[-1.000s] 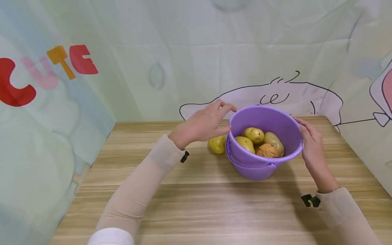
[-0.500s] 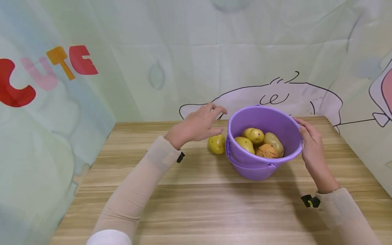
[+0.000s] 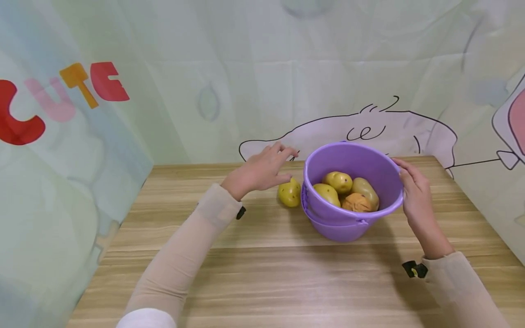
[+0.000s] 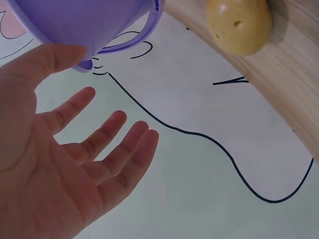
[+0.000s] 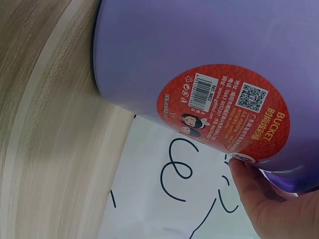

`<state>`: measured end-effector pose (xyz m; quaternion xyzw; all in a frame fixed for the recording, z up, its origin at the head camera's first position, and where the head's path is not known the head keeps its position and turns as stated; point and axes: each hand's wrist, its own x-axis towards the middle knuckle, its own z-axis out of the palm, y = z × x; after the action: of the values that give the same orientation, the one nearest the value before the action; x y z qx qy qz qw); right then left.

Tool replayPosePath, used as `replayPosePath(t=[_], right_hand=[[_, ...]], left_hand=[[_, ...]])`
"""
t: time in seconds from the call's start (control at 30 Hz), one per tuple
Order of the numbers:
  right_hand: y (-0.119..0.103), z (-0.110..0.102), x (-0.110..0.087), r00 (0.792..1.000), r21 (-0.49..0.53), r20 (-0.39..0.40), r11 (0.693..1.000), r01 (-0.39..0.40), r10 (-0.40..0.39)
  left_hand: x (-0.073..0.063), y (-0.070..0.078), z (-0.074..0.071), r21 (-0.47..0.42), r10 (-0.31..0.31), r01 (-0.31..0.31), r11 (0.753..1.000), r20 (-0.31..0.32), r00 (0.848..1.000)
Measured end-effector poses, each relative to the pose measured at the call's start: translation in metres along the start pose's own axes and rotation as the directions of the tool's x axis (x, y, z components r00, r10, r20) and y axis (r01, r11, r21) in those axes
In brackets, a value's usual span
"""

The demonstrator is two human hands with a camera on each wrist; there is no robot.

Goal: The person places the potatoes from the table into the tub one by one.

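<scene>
A purple bucket point(image 3: 342, 231) stands on the table, its handle hanging down around the side. Inside lie several yellowish potatoes point(image 3: 338, 182) and a wrinkled orange-brown lump point(image 3: 357, 203) whose kind I cannot tell. My right hand point(image 3: 418, 200) grips the bucket's right rim, with the thumb over the edge. Left of the bucket, one more potato point(image 3: 289, 194) rests on the table. My left hand point(image 3: 260, 172) hovers just above and left of that potato, fingers spread and holding nothing. In the left wrist view its palm point(image 4: 55, 174) is bare, apart from the potato point(image 4: 239, 25).
The wooden table point(image 3: 287, 282) runs back to a printed cloth backdrop point(image 3: 246, 91) with cartoon drawings and coloured letters. A red oval label point(image 5: 219, 114) is stuck on the bucket's outer wall, seen in the right wrist view.
My left hand has drawn away from the bucket's left rim, leftward and slightly down, over the loose potato. The right hand and bucket look unmoved.
</scene>
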<state>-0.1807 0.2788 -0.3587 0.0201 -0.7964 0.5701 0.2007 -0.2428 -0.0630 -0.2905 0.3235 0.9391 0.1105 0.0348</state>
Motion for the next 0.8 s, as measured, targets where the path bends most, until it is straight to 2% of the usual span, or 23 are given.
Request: replayPosePath(t=[0.53, 0.8], right_hand=[[0.0, 0.0, 0.0, 1.0, -0.002, -0.001, 1.0, -0.013, 0.013], [-0.001, 0.0, 0.0, 1.0, 0.013, 0.008, 1.0, -0.014, 0.014]], left_hand=[[0.008, -0.012, 0.021, -0.003, -0.058, 0.058, 0.998, 0.06, 0.997], [0.012, -0.016, 0.03, -0.035, -0.058, 0.061, 0.998, 0.077, 0.995]])
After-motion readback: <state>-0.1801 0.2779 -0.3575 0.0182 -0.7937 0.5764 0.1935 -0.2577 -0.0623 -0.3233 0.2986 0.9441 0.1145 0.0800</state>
